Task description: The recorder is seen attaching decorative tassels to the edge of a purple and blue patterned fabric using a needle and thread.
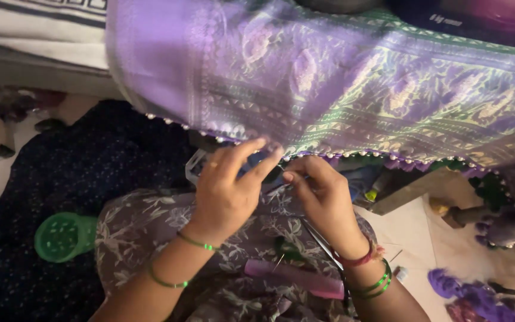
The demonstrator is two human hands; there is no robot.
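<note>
Purple patterned cloth (pixel 341 83) has a beaded edge.

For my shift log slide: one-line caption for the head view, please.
Left hand and right hand pinch the beaded edge of a purple patterned cloth above a floral-print lap.

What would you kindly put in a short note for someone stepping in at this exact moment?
Left hand: fingers pinch the beaded edge of the purple cloth.
Right hand: fingertips closed just below the same edge; whether it holds a needle cannot be told.
Nearby: scissors and a pink tube on the lap, green cup at left, purple thread at lower right.
Done: beads line the edge.
Left: cannot tell.
</note>
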